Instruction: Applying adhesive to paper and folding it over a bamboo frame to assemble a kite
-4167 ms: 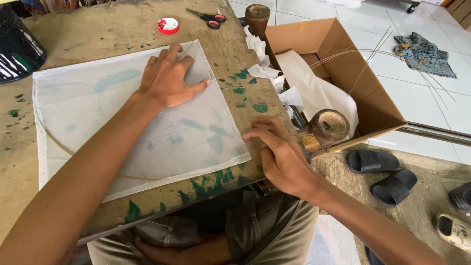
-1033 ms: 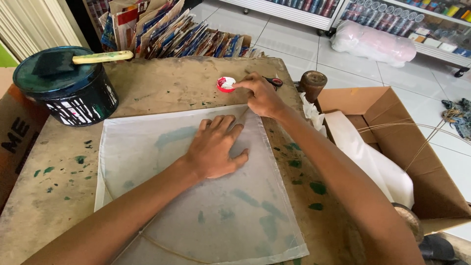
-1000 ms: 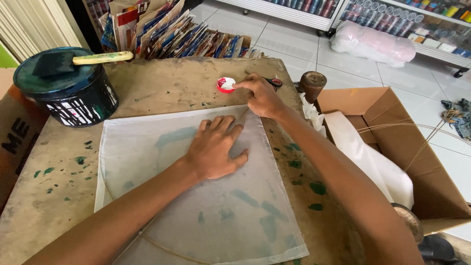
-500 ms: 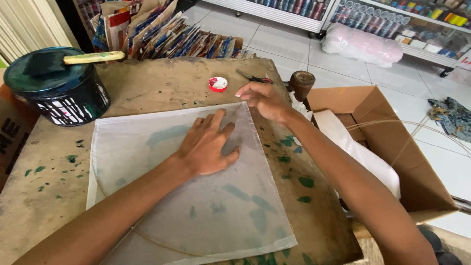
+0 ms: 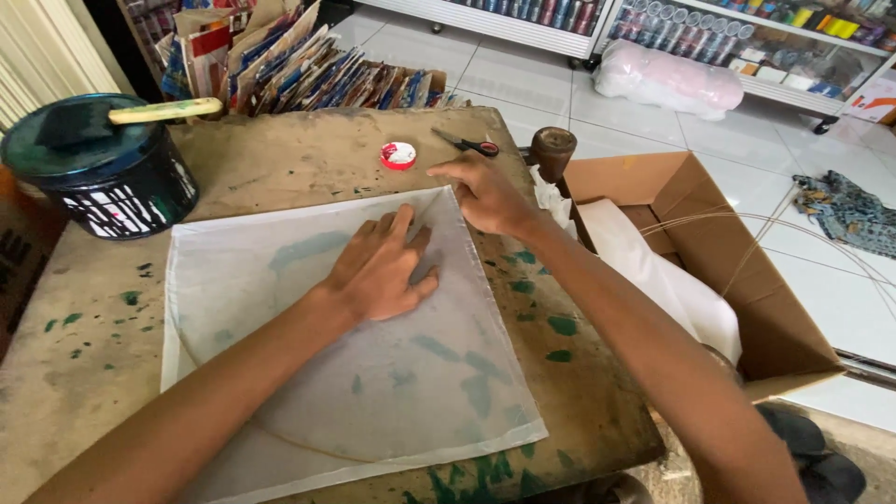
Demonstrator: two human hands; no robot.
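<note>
A square sheet of thin white paper lies flat on a paint-stained table, with a thin curved stick showing beneath it. My left hand presses palm down on the sheet's upper middle, fingers spread. At the sheet's far right corner, my right hand rests with its fingers curled against the paper's edge. Whether it pinches the corner is hard to tell. A small red and white tape roll and red-handled scissors lie just beyond the right hand.
A dark green paint can with a brush across its lid stands at the table's far left. An open cardboard box holding white paper sits right of the table. A wooden spool stands at the table's corner. Stacked paper goods lean behind the table.
My right hand drew back from the tape roll to the sheet's far right corner. The left hand stayed pressed on the paper. Earlier still, the right hand was at the table's near edge.
</note>
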